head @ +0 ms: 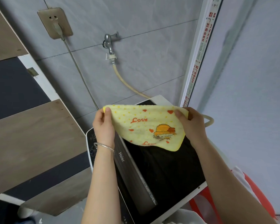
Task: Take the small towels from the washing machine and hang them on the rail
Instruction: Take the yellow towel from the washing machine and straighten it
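Holding: one small yellow towel (149, 126) stretched between both hands, above the open washing machine (153, 173).
Left hand: left hand (103, 126) pinches the towel's near-left top corner, thumb in front, fingers behind; a thin bangle (103, 146) sits on the wrist.
Right hand: right hand (191, 125) pinches the opposite top corner the same way, thumb on the printed side.
Towel state: top edge runs nearly taut from hand to hand; lower edge sags to a point below and between the hands, so it hangs more like a triangle than a square. Printed side faces the camera.
Towel place: clear of the drum, not touching the machine as far as I can tell; not yet on any rail.
Step, my read: spreading it flat before carrying it to the rail.
Doing it well: keep both corner grips firm, pull the hands apart to flatten the top edge, give a shake so the folded lower corner drops open, then drape the middle over the rail evenly.
Risk: one pinch slips and it falls back into the drum.
Below the hands: machine opening is dark; can't tell how many towels remain inside.
Beyond the hands: tap (111, 42) on the wall with a hose (128, 84) running down behind the machine; wall socket (55, 23) up left of the left hand, plug in.
Right of the right arm: red basket (255, 188), partly hidden.
Rail: not in view.
Counts: hands 2, towels visible 1, machines 1, taps 1, hoses 1, sockets 1, bangles 1, baskets 1.
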`<state>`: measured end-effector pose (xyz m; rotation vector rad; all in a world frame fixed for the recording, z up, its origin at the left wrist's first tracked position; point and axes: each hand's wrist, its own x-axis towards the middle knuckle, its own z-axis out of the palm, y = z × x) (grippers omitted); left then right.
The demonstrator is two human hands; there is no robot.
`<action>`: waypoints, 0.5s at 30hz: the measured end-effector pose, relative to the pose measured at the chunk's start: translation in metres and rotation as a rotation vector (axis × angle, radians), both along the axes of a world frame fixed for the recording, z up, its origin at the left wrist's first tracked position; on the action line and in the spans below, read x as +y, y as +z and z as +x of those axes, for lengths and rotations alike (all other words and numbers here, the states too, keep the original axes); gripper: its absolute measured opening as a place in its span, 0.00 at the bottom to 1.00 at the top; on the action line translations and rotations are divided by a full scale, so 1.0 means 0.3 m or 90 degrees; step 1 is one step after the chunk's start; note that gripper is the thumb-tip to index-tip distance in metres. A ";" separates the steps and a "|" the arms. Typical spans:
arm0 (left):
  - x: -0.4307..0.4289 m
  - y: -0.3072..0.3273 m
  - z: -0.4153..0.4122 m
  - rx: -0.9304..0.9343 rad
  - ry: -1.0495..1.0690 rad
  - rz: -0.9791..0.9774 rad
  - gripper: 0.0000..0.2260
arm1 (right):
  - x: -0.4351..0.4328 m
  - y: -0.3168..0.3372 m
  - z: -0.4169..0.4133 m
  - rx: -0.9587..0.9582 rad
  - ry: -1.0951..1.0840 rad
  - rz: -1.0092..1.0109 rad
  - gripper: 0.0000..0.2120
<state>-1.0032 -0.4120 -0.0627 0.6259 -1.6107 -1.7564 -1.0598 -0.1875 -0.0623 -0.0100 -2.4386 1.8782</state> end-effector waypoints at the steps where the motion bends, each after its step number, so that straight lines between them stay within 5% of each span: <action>1: 0.000 0.000 0.000 0.003 0.008 -0.002 0.11 | 0.004 0.014 -0.001 0.006 -0.003 -0.014 0.02; 7: -0.001 -0.013 -0.011 -0.055 0.047 -0.001 0.12 | 0.009 0.058 -0.015 0.031 -0.042 -0.025 0.08; 15: 0.028 -0.110 -0.020 -0.210 -0.016 0.035 0.16 | 0.001 -0.027 -0.036 -0.091 -0.039 0.076 0.09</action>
